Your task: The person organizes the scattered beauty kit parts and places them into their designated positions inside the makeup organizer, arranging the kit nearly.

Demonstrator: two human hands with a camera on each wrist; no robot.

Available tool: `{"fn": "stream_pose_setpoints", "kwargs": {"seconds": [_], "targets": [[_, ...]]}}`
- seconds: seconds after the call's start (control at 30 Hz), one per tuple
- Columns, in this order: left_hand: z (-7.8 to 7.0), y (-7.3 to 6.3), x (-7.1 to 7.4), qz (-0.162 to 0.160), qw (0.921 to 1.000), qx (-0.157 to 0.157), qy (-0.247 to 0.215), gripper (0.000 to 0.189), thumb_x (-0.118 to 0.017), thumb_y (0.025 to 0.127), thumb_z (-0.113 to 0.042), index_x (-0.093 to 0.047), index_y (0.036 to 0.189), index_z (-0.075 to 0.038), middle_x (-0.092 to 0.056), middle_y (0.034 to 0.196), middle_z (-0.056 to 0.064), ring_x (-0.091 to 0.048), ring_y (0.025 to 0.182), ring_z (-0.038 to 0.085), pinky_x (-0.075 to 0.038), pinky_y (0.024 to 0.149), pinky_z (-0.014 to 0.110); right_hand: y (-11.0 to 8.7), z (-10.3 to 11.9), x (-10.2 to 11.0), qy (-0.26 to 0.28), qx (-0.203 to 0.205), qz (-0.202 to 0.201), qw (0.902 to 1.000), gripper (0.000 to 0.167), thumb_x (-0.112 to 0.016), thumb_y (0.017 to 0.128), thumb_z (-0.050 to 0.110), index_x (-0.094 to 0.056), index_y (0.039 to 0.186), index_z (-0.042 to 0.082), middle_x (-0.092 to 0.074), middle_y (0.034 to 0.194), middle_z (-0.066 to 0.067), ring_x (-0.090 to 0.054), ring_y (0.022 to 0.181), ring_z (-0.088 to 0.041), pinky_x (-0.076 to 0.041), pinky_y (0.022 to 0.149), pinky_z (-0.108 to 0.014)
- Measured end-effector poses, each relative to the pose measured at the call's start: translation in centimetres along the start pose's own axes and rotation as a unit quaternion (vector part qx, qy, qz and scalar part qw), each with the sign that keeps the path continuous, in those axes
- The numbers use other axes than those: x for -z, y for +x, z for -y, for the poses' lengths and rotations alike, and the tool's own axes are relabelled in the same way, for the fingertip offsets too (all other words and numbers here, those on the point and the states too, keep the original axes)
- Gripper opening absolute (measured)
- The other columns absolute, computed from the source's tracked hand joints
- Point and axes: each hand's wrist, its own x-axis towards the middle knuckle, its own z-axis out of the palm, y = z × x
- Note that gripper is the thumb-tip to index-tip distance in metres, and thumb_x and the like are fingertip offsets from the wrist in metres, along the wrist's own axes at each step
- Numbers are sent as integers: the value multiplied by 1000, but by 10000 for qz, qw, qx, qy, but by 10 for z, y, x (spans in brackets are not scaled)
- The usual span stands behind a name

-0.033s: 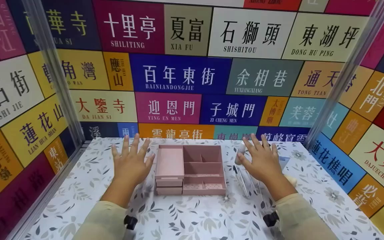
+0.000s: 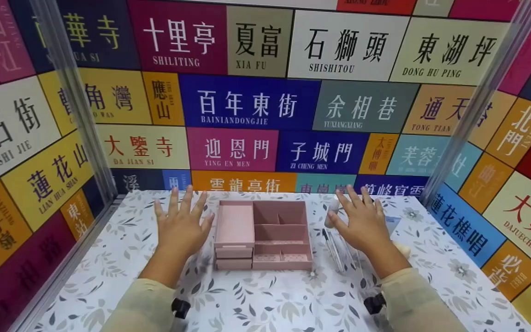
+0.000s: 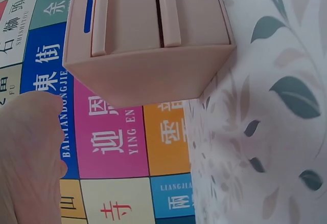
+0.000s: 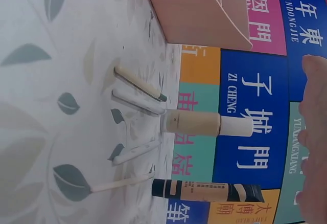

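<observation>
A pink desktop organizer (image 2: 235, 223) stands mid-table, with two small drawers at the front left and bare compartments on its right. My left hand (image 2: 180, 233) hovers left of it, fingers spread and holding nothing. On the other side my right hand (image 2: 364, 228) is also spread, above a group of small items. The right wrist view shows that group: an upright beige bottle (image 4: 194, 122) with a white cap, a tube (image 4: 204, 191) standing on its dark cap, and several slim pen-like sticks (image 4: 140, 83) lying flat. Part of the group is hidden behind my right hand in the head view.
A pale blue item (image 2: 392, 223) and a cream rounded item (image 2: 404, 250) show beside my right hand. The table (image 2: 265, 304) has a white leaf-print cover. Walls with colourful place-name panels (image 2: 247, 101) enclose it at the back and sides, with clear corner posts (image 2: 76, 101).
</observation>
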Motion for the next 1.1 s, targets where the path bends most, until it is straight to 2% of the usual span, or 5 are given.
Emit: {"fn": "stream_pose_setpoints", "kwargs": {"seconds": [0.23, 0.57, 0.87, 1.0, 1.1], "targets": [[-4, -2, -7, 189, 9993, 34, -309, 74, -39, 108, -63, -12, 173, -39, 2, 183, 5, 12, 169, 40, 23, 123, 75, -11, -8, 1, 571, -120, 105, 9982, 86, -33, 104, 78, -15, 174, 32, -13, 182, -9, -9, 167, -46, -16, 127, -77], [-5, -8, -23, 83, 9924, -28, -1229, 68, -38, 110, -58, -17, 172, -39, -5, 183, 3, 6, 169, 39, 11, 128, 75, -31, -22, -2, 1168, -224, 89, 9929, 91, -31, 104, 79, -20, 173, 21, -18, 181, -13, -15, 166, -47, -19, 129, -74], [-6, -9, -27, 257, 9877, 125, -1538, 67, -35, 111, -58, -19, 172, -38, -9, 183, 3, 4, 170, 40, 7, 129, 76, -41, -27, -4, 1466, -337, 88, 9886, 82, -36, 107, 72, -17, 174, 28, -19, 180, -16, -21, 163, -50, -22, 125, -77], [-4, -10, -29, 434, 9782, 100, -2026, 66, -33, 112, -58, -21, 172, -35, -14, 183, 5, -1, 169, 41, 1, 129, 77, -42, -30, -8, 1809, -376, 80, 9828, 83, -38, 107, 71, -20, 173, 24, -26, 177, -21, -28, 160, -52, -28, 124, -76], [-1, -11, -31, 636, 9618, 22, -2664, 64, -33, 113, -55, -21, 172, -35, -17, 182, 5, -3, 169, 41, -4, 130, 76, -42, -34, -11, 2369, -535, 182, 9699, 87, -41, 105, 74, -23, 173, 22, -31, 174, -23, -32, 159, -51, -33, 124, -73]]}}
